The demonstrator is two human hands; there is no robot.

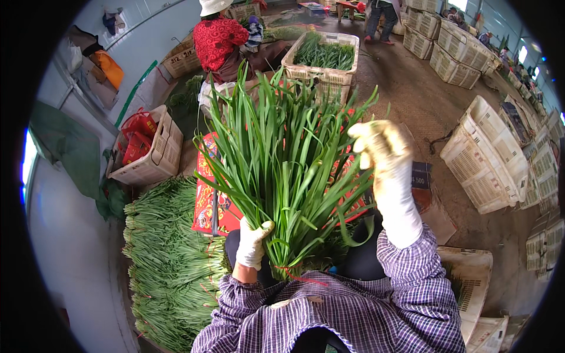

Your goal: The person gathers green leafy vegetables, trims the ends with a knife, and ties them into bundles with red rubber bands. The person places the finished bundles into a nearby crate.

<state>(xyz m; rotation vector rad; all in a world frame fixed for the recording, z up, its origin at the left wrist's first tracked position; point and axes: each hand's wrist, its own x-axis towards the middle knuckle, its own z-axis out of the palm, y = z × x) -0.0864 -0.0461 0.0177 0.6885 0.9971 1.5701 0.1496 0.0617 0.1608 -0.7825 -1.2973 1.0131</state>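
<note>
A large bunch of long green leaves, likely garlic chives (282, 163), fans out upright in front of my chest. A red tie (289, 268) circles its base, one loose end trailing over the checked clothing. My left hand (254, 240), in a whitish glove, grips the bunch low on its left side. At the right edge of the leaves, my gloved right hand (383, 141) is raised with fingers curled. It is blurred, and whether it pinches a leaf cannot be made out. Behind the bunch is a red patterned surface (204, 203), largely covered by the leaves.
Tied bundles of greens (172, 264) are stacked at my left. A crate (170, 141) holding red bags stands beyond them. Ahead are a crate of greens (289, 66) and a seated person (220, 42). More crates (485, 163) stand on the right; another crate (479, 269) is by my right elbow.
</note>
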